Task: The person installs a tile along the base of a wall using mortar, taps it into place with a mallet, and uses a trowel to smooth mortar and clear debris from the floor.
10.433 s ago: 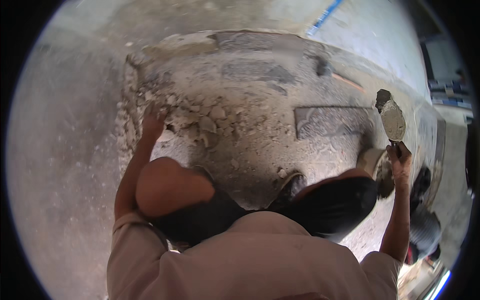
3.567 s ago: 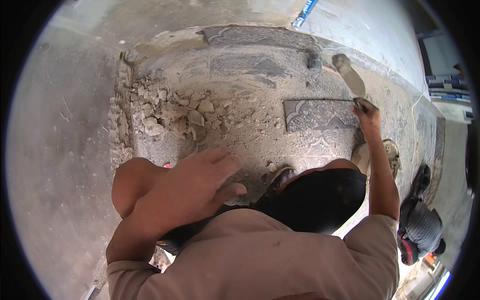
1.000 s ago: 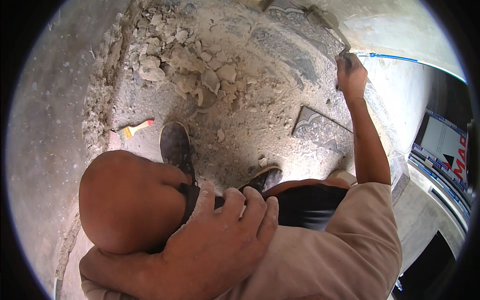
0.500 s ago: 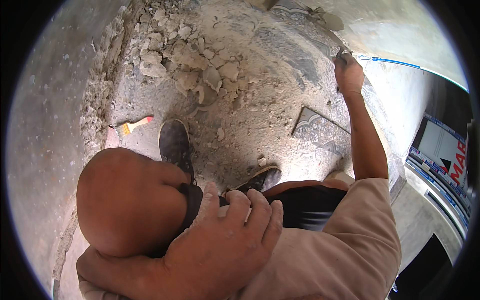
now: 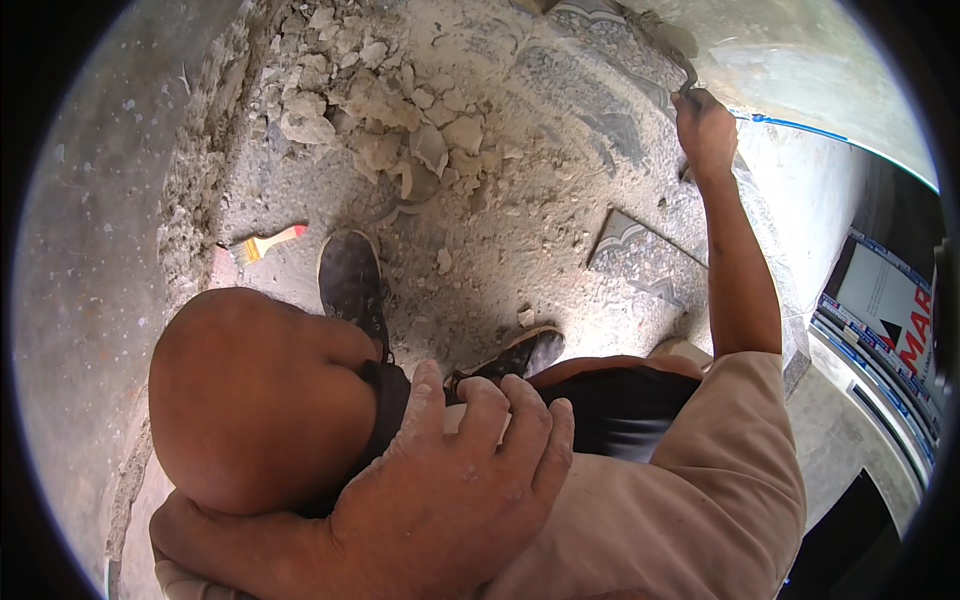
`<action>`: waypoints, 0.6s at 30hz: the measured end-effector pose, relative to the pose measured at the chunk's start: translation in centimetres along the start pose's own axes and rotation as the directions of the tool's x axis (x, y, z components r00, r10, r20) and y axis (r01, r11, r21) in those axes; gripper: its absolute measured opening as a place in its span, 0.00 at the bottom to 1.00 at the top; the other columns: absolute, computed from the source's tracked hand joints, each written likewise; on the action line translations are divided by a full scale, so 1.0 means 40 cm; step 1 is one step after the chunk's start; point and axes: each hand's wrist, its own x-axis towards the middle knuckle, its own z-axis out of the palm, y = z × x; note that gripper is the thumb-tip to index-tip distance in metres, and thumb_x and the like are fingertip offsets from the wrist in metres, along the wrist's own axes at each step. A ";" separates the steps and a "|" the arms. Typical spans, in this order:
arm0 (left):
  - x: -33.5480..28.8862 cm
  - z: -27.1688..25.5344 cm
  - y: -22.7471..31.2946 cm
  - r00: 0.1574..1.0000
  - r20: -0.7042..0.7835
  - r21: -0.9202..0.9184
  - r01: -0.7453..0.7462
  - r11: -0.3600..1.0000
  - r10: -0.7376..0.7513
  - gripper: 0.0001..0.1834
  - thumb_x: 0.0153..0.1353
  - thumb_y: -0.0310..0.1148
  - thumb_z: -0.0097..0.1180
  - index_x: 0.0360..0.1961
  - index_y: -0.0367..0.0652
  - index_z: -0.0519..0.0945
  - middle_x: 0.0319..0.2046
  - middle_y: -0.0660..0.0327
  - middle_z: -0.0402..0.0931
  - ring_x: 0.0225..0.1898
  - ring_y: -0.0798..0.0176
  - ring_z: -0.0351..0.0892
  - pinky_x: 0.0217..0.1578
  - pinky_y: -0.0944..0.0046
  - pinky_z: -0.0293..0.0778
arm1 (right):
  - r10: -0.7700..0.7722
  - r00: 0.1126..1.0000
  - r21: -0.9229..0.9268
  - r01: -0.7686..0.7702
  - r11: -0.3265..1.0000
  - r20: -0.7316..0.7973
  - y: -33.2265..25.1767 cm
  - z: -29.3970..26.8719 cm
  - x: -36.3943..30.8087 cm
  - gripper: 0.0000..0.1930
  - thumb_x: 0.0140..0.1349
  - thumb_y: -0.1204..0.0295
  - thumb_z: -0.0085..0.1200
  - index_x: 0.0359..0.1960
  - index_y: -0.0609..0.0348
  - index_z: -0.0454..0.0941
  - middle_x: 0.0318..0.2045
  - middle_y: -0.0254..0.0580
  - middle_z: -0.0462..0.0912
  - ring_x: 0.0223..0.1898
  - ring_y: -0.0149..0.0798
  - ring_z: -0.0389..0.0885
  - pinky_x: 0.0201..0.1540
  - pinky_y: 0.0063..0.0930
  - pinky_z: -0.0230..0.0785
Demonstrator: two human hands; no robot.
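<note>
My right arm stretches far to the right, and my right hand point(image 5: 708, 135) is closed around the handle of a trowel point(image 5: 677, 42). Its curved metal neck shows above my fingers, and the dusty blade lies against the foot of the pale wall, by a strip of patterned tile point(image 5: 590, 12). Low in the middle, my left hand point(image 5: 455, 480) rests in front of my body near my bent knee. Its whitish, dusty fingers are spread, with nothing visible in them; the palm is hidden.
Broken mortar point(image 5: 385, 115) is heaped at the far left-centre of the rough floor. A paintbrush point(image 5: 268, 243) lies left of my shoe point(image 5: 350, 280). Right of centre is a patterned tile piece point(image 5: 640, 250). Walls rise on both sides; a printed board point(image 5: 880, 290) stands at right.
My right hand has shifted slightly away and to the right along the wall foot, with the trowel in it. My left hand stays nearly in place.
</note>
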 end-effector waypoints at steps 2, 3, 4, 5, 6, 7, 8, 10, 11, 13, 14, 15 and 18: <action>0.005 -0.017 0.001 0.998 0.049 -0.077 0.037 0.996 -0.033 0.22 0.63 0.37 0.51 0.58 0.41 0.77 0.51 0.53 0.76 0.48 0.54 0.75 0.51 0.46 0.75 | 0.007 1.000 -0.018 -0.006 1.000 0.012 0.003 0.003 0.010 0.18 0.63 0.52 0.58 0.43 0.51 0.86 0.37 0.56 0.87 0.43 0.60 0.85 0.48 0.51 0.76; 0.003 -0.019 0.002 0.997 0.065 -0.102 0.053 0.993 -0.046 0.22 0.63 0.37 0.51 0.58 0.41 0.77 0.51 0.53 0.76 0.48 0.54 0.75 0.51 0.46 0.75 | -0.005 1.000 -0.033 0.005 0.999 0.012 0.003 0.004 0.020 0.18 0.63 0.52 0.58 0.43 0.51 0.86 0.38 0.56 0.87 0.43 0.60 0.85 0.48 0.51 0.76; -0.005 0.000 0.001 0.999 0.026 -0.042 0.022 0.999 -0.021 0.22 0.64 0.37 0.51 0.58 0.42 0.77 0.51 0.53 0.76 0.49 0.54 0.75 0.51 0.46 0.75 | -0.015 1.000 -0.049 0.016 0.999 0.012 0.003 0.003 0.026 0.18 0.63 0.52 0.57 0.43 0.51 0.86 0.38 0.56 0.87 0.43 0.60 0.85 0.48 0.50 0.76; -0.003 -0.003 -0.001 1.000 0.006 -0.013 0.007 1.000 -0.007 0.23 0.64 0.37 0.51 0.58 0.42 0.77 0.51 0.53 0.76 0.49 0.54 0.75 0.51 0.46 0.75 | -0.015 1.000 -0.051 0.016 0.999 0.012 -0.001 -0.001 0.028 0.18 0.63 0.52 0.57 0.43 0.51 0.86 0.38 0.56 0.87 0.43 0.60 0.85 0.48 0.50 0.76; 0.000 -0.006 -0.004 1.000 -0.013 0.017 -0.008 1.000 0.008 0.23 0.64 0.37 0.50 0.58 0.42 0.77 0.51 0.53 0.76 0.49 0.54 0.75 0.51 0.46 0.75 | 0.001 0.999 -0.044 0.001 0.999 0.036 -0.006 -0.008 0.031 0.18 0.63 0.52 0.57 0.43 0.51 0.86 0.38 0.55 0.87 0.44 0.59 0.85 0.49 0.50 0.75; -0.002 -0.025 0.001 0.999 0.037 -0.042 0.017 0.999 -0.016 0.23 0.64 0.37 0.50 0.58 0.42 0.77 0.52 0.53 0.76 0.49 0.54 0.75 0.52 0.46 0.75 | 0.017 0.998 -0.039 -0.015 0.999 0.058 -0.010 -0.015 0.033 0.19 0.63 0.51 0.57 0.43 0.51 0.86 0.38 0.55 0.87 0.44 0.59 0.85 0.49 0.50 0.75; -0.001 -0.026 0.001 0.998 0.063 -0.070 0.036 0.997 -0.031 0.23 0.64 0.37 0.50 0.58 0.42 0.77 0.52 0.53 0.76 0.49 0.54 0.75 0.52 0.46 0.75 | 0.013 0.998 -0.038 -0.011 0.999 0.059 -0.006 -0.014 0.033 0.19 0.63 0.51 0.57 0.43 0.51 0.86 0.38 0.55 0.87 0.44 0.59 0.85 0.49 0.50 0.75; -0.009 -0.006 -0.001 0.999 0.046 -0.049 0.024 0.998 -0.022 0.23 0.64 0.37 0.50 0.58 0.42 0.77 0.52 0.53 0.76 0.49 0.53 0.75 0.52 0.46 0.74 | -0.027 1.000 -0.016 0.027 1.000 0.000 0.011 -0.019 0.025 0.18 0.63 0.52 0.58 0.43 0.51 0.86 0.38 0.53 0.87 0.42 0.58 0.85 0.48 0.48 0.76; -0.011 0.002 -0.002 1.000 0.030 -0.026 0.009 1.000 -0.008 0.23 0.64 0.37 0.50 0.59 0.42 0.77 0.52 0.53 0.76 0.49 0.53 0.75 0.52 0.46 0.74 | -0.027 1.000 -0.015 0.027 1.000 0.003 0.019 -0.023 0.012 0.18 0.63 0.52 0.58 0.43 0.51 0.86 0.38 0.53 0.87 0.42 0.58 0.85 0.48 0.48 0.76; -0.010 0.013 -0.005 1.000 0.009 0.005 0.001 1.000 -0.001 0.23 0.64 0.37 0.50 0.58 0.42 0.77 0.51 0.53 0.76 0.49 0.53 0.75 0.53 0.46 0.74 | -0.041 0.995 0.101 0.050 0.994 -0.089 0.035 -0.031 -0.015 0.17 0.62 0.53 0.61 0.42 0.52 0.86 0.37 0.51 0.87 0.40 0.56 0.86 0.45 0.46 0.77; -0.011 0.012 -0.006 1.000 0.006 0.009 -0.003 1.000 0.003 0.23 0.64 0.37 0.50 0.58 0.42 0.77 0.51 0.53 0.76 0.49 0.53 0.75 0.53 0.46 0.74 | -0.072 0.985 0.161 0.098 0.982 -0.157 0.048 -0.035 -0.025 0.16 0.61 0.56 0.63 0.41 0.53 0.86 0.36 0.49 0.87 0.38 0.55 0.86 0.42 0.43 0.77; -0.012 0.011 -0.007 1.000 0.004 0.011 -0.004 1.000 0.004 0.23 0.64 0.37 0.50 0.58 0.42 0.77 0.51 0.53 0.76 0.49 0.53 0.75 0.53 0.46 0.74 | -0.069 0.985 0.160 0.095 0.983 -0.157 0.052 -0.029 -0.032 0.16 0.61 0.56 0.63 0.41 0.53 0.86 0.36 0.49 0.87 0.38 0.55 0.86 0.42 0.43 0.77; -0.008 0.006 -0.010 1.000 0.015 0.008 -0.020 1.000 0.020 0.23 0.64 0.37 0.50 0.58 0.42 0.77 0.51 0.53 0.76 0.49 0.54 0.75 0.53 0.46 0.74 | -0.109 0.981 0.148 0.133 0.980 -0.159 0.064 -0.001 -0.049 0.14 0.59 0.57 0.65 0.40 0.53 0.86 0.33 0.50 0.87 0.37 0.56 0.86 0.42 0.44 0.78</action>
